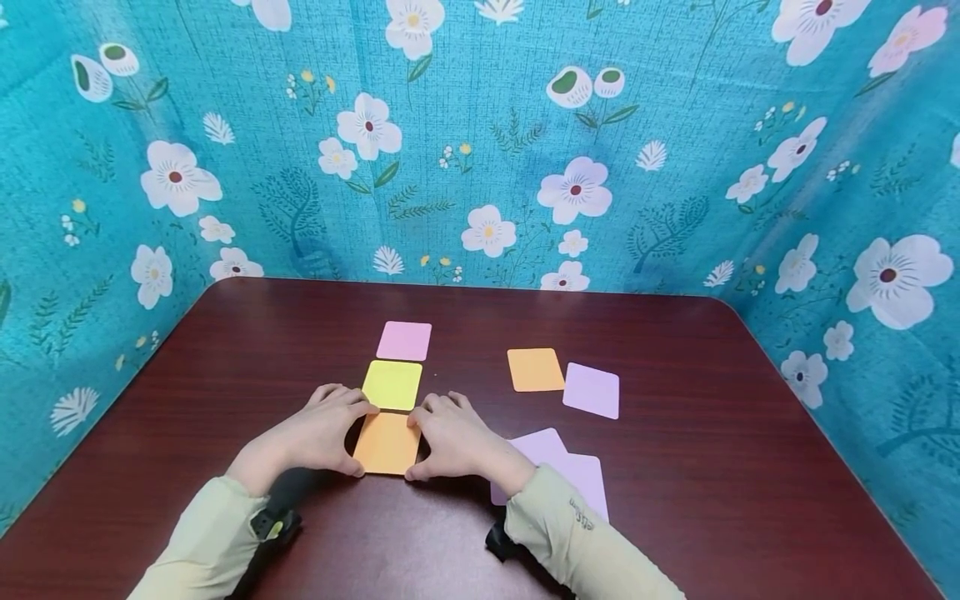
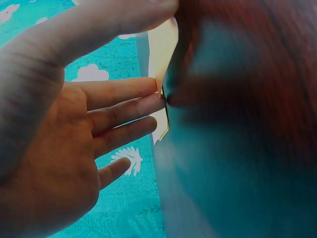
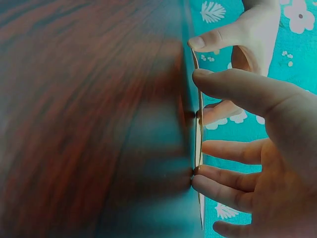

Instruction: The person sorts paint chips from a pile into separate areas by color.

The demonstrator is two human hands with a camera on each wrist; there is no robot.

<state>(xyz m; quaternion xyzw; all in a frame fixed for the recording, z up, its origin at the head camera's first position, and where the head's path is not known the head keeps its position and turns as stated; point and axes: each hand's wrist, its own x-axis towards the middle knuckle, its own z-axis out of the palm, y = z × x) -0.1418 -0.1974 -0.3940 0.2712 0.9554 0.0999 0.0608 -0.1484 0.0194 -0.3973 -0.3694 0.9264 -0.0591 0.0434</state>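
An orange square card (image 1: 387, 443) lies flat on the dark red table (image 1: 712, 433) near its front edge. My left hand (image 1: 322, 429) touches the card's left side and my right hand (image 1: 450, 437) its right side, fingertips at the upper corners and thumbs at the lower ones. The left wrist view shows my left hand (image 2: 74, 139) with fingers straight against the card's edge (image 2: 161, 54). The right wrist view shows my right hand (image 3: 257, 148) likewise spread along the card's edge (image 3: 199, 129). A yellow card (image 1: 392, 384) and a pink card (image 1: 403, 340) continue the column behind it.
Another orange card (image 1: 535, 369) and a light purple card (image 1: 592, 389) lie to the right of the column. Two overlapping purple cards (image 1: 570, 471) sit partly under my right forearm. A blue flowered cloth (image 1: 480, 150) walls the table on three sides.
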